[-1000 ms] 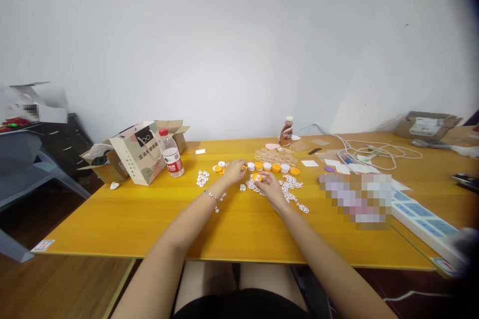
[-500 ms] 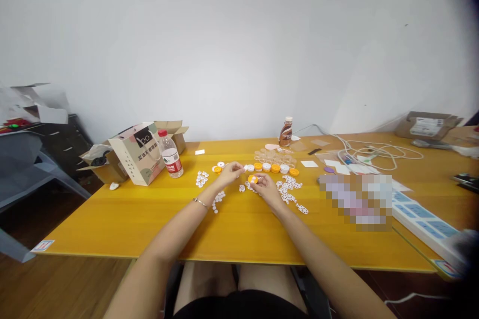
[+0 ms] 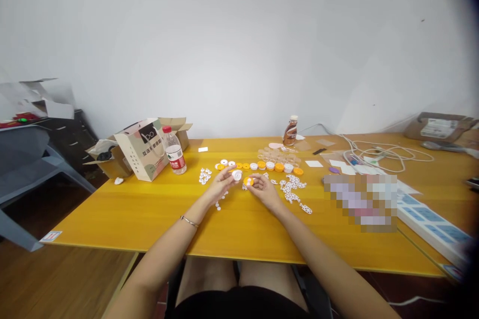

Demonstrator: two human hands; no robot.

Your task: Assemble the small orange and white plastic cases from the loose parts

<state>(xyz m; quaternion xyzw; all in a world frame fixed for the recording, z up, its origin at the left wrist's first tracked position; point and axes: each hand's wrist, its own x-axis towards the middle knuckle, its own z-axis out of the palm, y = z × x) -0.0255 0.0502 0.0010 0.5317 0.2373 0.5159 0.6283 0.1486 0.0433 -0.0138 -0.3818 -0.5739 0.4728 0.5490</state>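
Pinching a white disc (image 3: 237, 175) in the left hand (image 3: 220, 184), with thumb and fingers tight on its edge. Holding an orange disc (image 3: 248, 182) in the right hand (image 3: 264, 191), also squeezed by the fingertips, just right of the white disc, with a small gap between the two. Showing a bit of white on the orange disc too, too small to make out. Holding both over the yellow table (image 3: 239, 232). Wearing a thin bracelet (image 3: 189, 221) on the left wrist. Looking just past both hands, seeing a long row of discs (image 3: 261, 165), some white and some orange. Finding clear cups (image 3: 284, 158) past that row, a little to the right of the grip, and a brown bottle (image 3: 290, 133) behind the cups. Seeing spotted bits (image 3: 290, 187) in a loose heap right of the right hand. Seeing white bits (image 3: 204, 175) in a bunch left of the left hand. Spotting a water bottle (image 3: 174, 154) with a red cap farther left, next to a paper bag (image 3: 144, 152).
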